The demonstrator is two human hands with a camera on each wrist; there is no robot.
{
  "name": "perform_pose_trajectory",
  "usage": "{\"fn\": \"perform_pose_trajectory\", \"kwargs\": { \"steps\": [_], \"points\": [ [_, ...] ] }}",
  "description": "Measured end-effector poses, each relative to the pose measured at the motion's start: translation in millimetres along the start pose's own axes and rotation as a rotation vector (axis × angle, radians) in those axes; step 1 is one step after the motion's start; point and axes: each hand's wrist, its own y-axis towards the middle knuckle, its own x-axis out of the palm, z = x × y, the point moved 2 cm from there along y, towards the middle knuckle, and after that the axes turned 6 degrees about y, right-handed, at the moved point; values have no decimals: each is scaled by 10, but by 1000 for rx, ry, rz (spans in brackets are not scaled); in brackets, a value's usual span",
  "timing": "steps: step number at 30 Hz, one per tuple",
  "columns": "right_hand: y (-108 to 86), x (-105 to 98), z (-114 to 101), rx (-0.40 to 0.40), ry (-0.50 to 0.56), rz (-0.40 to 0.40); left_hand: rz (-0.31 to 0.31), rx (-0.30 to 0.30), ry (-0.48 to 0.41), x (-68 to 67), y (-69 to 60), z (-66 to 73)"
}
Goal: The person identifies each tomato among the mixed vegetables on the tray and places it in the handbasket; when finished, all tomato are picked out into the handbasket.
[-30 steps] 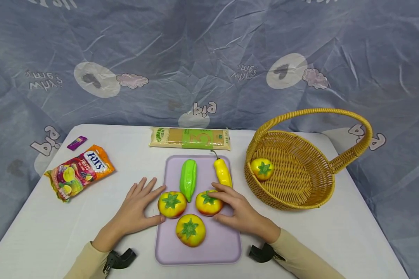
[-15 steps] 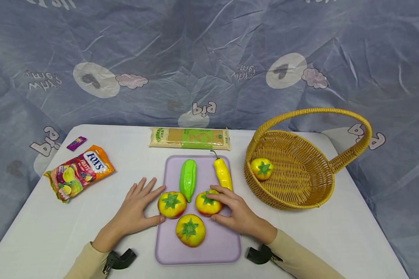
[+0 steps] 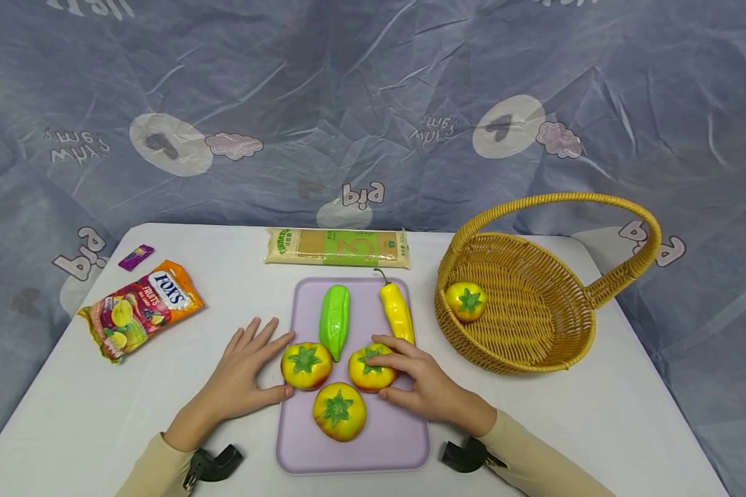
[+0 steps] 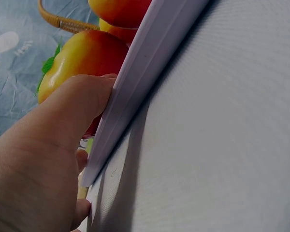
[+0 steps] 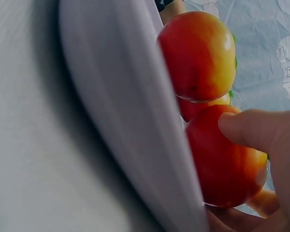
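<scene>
Fingers [image 3: 393, 343] of the right hand [image 3: 421, 378] grip a yellow-red fruit [image 3: 365, 379], thumb opposed, likely because it could roll. It lies on the tray [image 3: 385, 445], one o'clock from the front fruit [image 3: 340, 412]; at nine o'clock, the left hand [image 3: 242, 378] spreads loosely against the tray, perhaps steadying it.

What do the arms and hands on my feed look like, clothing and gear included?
The left hand and right hand are bare, with no gloves or rings visible. A plain beige left sleeve and matching right sleeve end near the wrists, each with a curved black wrist piece. I see no cables.
</scene>
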Motion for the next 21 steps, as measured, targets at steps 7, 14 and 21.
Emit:
{"fn": "perform_pose_trajectory", "kwargs": {
  "steps": [7,14,21],
  "points": [
    [-17,-33,-19,9,41,-3,0,-2,-3,-4,-1,9],
    [-20,-22,0,14,52,12,-2,-2,-4,-5,1,12],
    [-20,-20,4,20,60,2,2,0,-1,-8,3,14]
  ]
}}
